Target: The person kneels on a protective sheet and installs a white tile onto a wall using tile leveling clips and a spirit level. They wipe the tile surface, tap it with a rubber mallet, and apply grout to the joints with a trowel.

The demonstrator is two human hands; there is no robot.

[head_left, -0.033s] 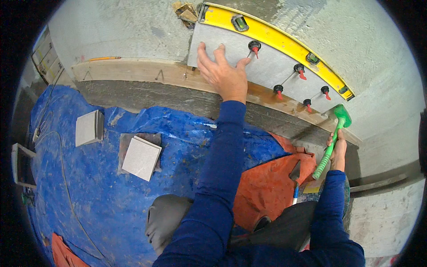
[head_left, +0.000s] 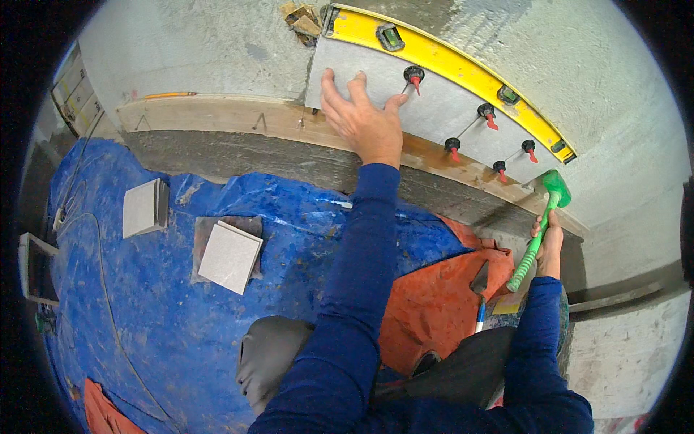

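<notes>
My left hand (head_left: 367, 126) lies with fingers spread on the leftmost of a row of light grey tiles (head_left: 347, 64) against the wall. Red-and-black tile levelling clips (head_left: 414, 78) sit in the joints between the tiles. Along the tiles' upper edge rests a yellow spirit level (head_left: 448, 52). My right hand (head_left: 549, 242) is wrapped round the handle of a green mallet (head_left: 555, 189), whose head is close to the right end of the row. Whether the head touches the last tile, I cannot tell.
A wooden batten (head_left: 217, 112) runs under the tiles, with a pencil (head_left: 170, 95) on it at left. Two stacks of tiles (head_left: 141, 210) lie on the blue tarp (head_left: 173, 318). An orange sheet (head_left: 426, 311) and a blue-and-white-handled tool (head_left: 481, 315) lie near my knees; a cable (head_left: 108, 296) crosses the left.
</notes>
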